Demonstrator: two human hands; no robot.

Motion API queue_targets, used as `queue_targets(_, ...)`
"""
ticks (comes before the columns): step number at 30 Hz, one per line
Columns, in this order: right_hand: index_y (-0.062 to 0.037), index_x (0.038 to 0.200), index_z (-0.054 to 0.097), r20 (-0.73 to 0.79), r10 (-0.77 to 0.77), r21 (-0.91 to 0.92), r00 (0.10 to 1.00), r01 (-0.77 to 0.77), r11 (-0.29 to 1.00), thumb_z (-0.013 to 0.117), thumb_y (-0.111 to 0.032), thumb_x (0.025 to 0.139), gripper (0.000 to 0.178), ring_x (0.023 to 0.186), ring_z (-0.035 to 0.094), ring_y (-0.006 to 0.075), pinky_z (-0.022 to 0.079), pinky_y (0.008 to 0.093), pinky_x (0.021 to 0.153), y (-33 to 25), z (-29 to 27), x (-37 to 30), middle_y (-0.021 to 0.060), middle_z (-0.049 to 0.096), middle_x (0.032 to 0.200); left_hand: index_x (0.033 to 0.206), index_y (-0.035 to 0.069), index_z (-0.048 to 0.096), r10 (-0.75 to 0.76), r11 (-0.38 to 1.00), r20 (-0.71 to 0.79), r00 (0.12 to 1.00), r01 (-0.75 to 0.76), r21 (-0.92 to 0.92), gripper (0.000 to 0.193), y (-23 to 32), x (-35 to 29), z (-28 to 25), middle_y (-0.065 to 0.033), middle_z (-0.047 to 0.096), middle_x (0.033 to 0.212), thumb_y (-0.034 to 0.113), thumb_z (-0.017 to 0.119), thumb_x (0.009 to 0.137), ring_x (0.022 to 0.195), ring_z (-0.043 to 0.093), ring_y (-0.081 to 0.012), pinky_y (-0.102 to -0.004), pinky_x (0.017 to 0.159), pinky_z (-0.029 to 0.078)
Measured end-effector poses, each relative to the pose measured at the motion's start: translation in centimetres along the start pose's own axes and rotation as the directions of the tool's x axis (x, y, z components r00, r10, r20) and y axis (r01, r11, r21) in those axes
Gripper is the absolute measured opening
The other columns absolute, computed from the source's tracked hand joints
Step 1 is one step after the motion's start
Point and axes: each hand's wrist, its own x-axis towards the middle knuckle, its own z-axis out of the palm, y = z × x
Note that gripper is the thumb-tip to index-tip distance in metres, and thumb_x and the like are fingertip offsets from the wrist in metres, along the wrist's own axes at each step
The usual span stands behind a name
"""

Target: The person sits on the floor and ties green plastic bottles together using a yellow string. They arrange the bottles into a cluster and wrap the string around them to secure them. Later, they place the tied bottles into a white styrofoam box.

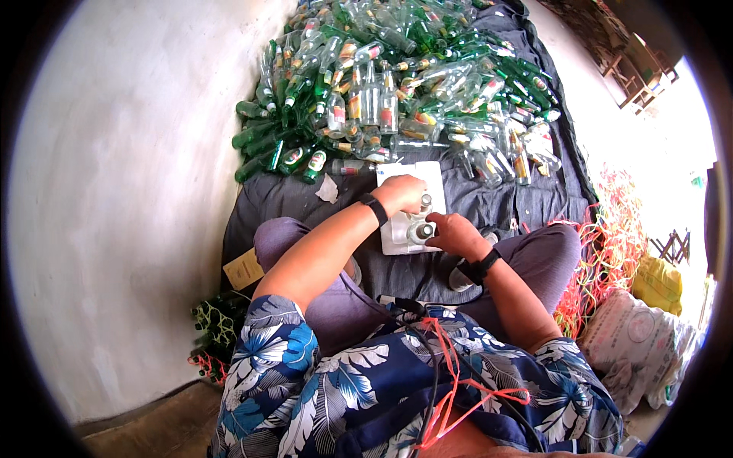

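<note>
A white foam tray (433, 174) lies on the dark cloth in front of my crossed legs. Clear glass bottles stand on it, seen from above. My left hand (403, 194) reaches over the tray, its fingers curled down against the far glass bottle (426, 201); their tips are mostly hidden. The near glass bottle (421, 232) has its mouth between the thumb and forefinger of my right hand (460, 235), which comes in from the right side. Both wrists wear dark bands.
A large heap of green and clear bottles (370, 99) covers the far cloth (263, 200). Tangled pink and yellow strapping (611, 244) lies at right, near a yellow bag (657, 285) and a white sack (634, 336). A wall (137, 191) rises at left, beside netted bottles (220, 320).
</note>
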Motion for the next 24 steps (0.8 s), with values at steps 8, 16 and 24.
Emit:
queue_targets(8,-0.0030,0.116,0.071,-0.047,0.103,0.069,0.994,-0.100,0.993,0.076,-0.025,0.084,0.039,0.090,0.073,0.0389,0.058,0.0461,0.082,2.5,-3.1,-0.3,0.0207,0.075,0.093,0.127,0.009,0.069,-0.096,0.995,-0.110,0.989,0.096,-0.001,0.049,-0.2,-2.6,-6.9,-0.0194,0.073,0.115,0.025,0.073,0.081,0.110,0.069,-0.0369,-0.0472,0.094,0.055)
queue_targets(16,0.0026,0.112,0.071,-0.114,0.161,0.207,0.980,-0.135,0.969,0.078,-0.025,0.084,0.040,0.087,0.074,0.0384,0.058,0.0430,0.079,4.3,-4.9,0.9,0.0217,0.075,0.094,0.121,0.004,0.070,-0.047,0.999,-0.091,0.995,0.045,-0.026,0.043,-1.5,-2.6,-7.8,-0.0209,0.073,0.116,0.025,0.072,0.084,0.109,0.068,-0.0385,-0.0477,0.095,0.054)
queue_targets(24,-0.0005,0.106,0.073,-0.040,0.340,0.714,0.940,-0.211,0.668,0.071,-0.020,0.092,0.024,0.069,0.065,0.0113,0.052,0.0259,0.060,6.6,-9.5,4.9,0.0036,0.071,0.083,0.126,0.005,0.069,-0.037,0.995,-0.115,0.993,0.026,-0.096,0.045,-0.7,-3.2,-9.7,-0.0202,0.072,0.119,0.026,0.075,0.086,0.111,0.068,-0.0382,-0.0463,0.097,0.053)
